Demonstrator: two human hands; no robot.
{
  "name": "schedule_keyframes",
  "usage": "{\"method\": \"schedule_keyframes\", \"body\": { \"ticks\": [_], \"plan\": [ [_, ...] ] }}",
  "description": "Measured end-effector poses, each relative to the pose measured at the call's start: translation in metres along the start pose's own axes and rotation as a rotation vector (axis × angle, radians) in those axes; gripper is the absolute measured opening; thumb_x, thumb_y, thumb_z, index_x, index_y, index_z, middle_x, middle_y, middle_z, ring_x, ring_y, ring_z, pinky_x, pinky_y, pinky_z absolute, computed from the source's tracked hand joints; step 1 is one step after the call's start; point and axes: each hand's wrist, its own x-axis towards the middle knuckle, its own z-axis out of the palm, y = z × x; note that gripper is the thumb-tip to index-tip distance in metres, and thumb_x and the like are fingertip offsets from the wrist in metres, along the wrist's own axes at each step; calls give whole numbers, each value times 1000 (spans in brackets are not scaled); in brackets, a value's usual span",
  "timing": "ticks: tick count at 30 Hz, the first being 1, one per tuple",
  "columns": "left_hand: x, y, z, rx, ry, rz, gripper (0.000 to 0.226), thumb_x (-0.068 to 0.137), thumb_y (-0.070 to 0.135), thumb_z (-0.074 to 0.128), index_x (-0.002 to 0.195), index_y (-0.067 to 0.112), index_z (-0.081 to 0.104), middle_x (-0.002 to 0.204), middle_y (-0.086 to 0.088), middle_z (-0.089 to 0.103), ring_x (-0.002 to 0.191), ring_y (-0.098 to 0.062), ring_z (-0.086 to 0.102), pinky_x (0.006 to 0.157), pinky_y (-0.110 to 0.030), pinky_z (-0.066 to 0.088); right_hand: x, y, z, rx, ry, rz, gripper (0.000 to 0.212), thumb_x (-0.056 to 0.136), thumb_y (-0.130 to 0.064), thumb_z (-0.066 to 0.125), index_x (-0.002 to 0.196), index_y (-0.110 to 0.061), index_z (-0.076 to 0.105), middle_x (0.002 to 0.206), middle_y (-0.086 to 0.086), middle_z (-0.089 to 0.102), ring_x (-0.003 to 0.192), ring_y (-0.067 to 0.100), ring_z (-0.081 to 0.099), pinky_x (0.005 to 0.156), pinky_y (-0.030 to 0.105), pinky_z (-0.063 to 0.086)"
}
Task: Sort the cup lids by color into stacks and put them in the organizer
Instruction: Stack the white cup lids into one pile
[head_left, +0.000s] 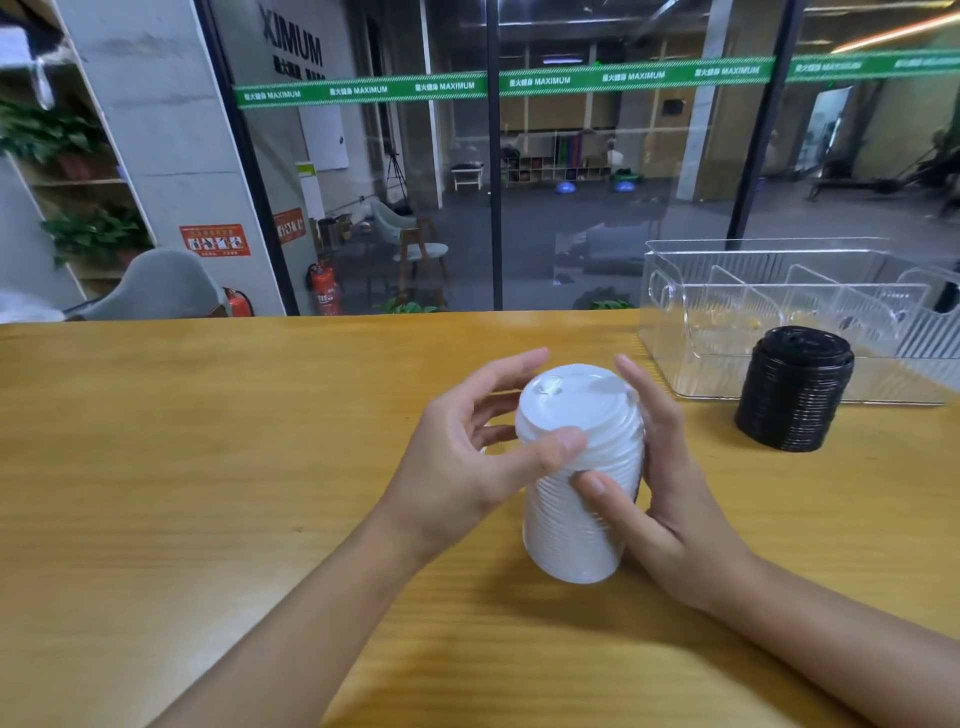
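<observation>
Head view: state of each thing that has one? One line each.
white lid stack: tilted, held between both hands; base contact with table unclear
black lid stack: upright on table, in front of organizer, untouched
organizer: on table, no lids seen inside; right end out of frame
left hand: grips upper part of white stack
right hand: grips white stack, thumb in front

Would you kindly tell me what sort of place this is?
Probably a seating area beside a gym: the wooden table faces a glass wall with a green MAXIMUM band, and beyond it lie blue balance domes and cubby shelves of gear.
</observation>
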Motion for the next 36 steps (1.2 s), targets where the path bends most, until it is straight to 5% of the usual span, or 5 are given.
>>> {"method": "schedule_keyframes", "body": {
  "ticks": [8,16,23,36],
  "plan": [
    [-7,8,25,260,222,45,60,59,67,87,110,40,72,116,21,67,111,0,67,91,-39,58,4,-7,-1,-36,9,-13,84,97,-11,66,159,-9,10,151,-51,29,138,-20,39,111,4,29],
    [-8,12,26,244,209,-4,59,59,70,86,105,38,69,110,16,74,105,-3,70,83,-42,60,1,-2,-1,39,5,46,64,99,-35,60,155,-40,29,141,-12,57,124,18,63,102,23,47],
    [-10,8,24,193,185,3,53,71,64,78,112,31,70,113,14,76,110,-8,70,93,-45,58,5,-3,0,18,14,10,52,98,-32,61,141,-14,39,159,8,41,151,24,41,118,34,37],
    [-7,5,23,161,144,4,61,67,61,80,116,28,69,112,13,76,108,-7,69,79,-31,61,6,-6,-1,70,13,32,49,96,-31,62,138,-17,40,155,8,43,143,24,48,114,29,39]
  ]
}}
